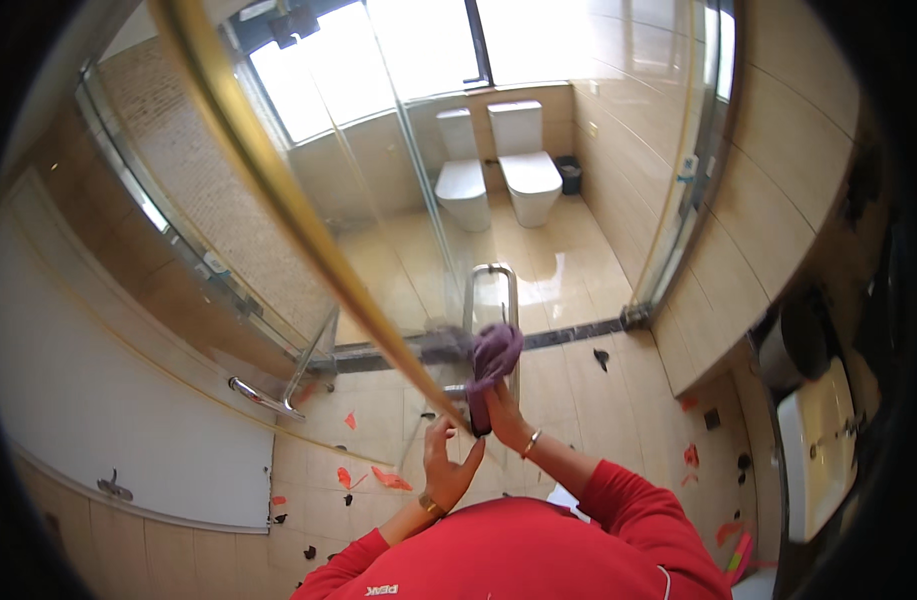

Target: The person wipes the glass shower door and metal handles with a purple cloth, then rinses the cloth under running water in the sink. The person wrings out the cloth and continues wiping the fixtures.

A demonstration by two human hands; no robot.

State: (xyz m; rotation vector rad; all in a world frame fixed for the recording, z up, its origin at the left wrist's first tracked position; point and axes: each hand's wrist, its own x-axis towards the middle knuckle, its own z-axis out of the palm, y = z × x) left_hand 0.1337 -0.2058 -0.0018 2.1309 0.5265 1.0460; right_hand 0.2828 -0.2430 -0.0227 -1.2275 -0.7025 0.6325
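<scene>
A glass door [398,250] with a gold edge strip [278,215] stands partly swung toward me, with a U-shaped metal handle [510,285] on it. My right hand [502,412] presses a bunched purple cloth [495,355] to the door beside the handle, and its fingers are partly hidden by the cloth. Below and to the left, my left hand [446,468] is at the near end of the gold strip. Its thumb and fingers are spread to either side of that edge. Whether they touch the glass I cannot tell.
Beyond the doorway stands a white toilet [526,170], its likeness appearing in the glass, beside a dark bin [569,175]. Red scraps [390,479] and black bits [601,358] litter the tiled floor. A washbasin [816,450] is at right, a white door [128,400] at left.
</scene>
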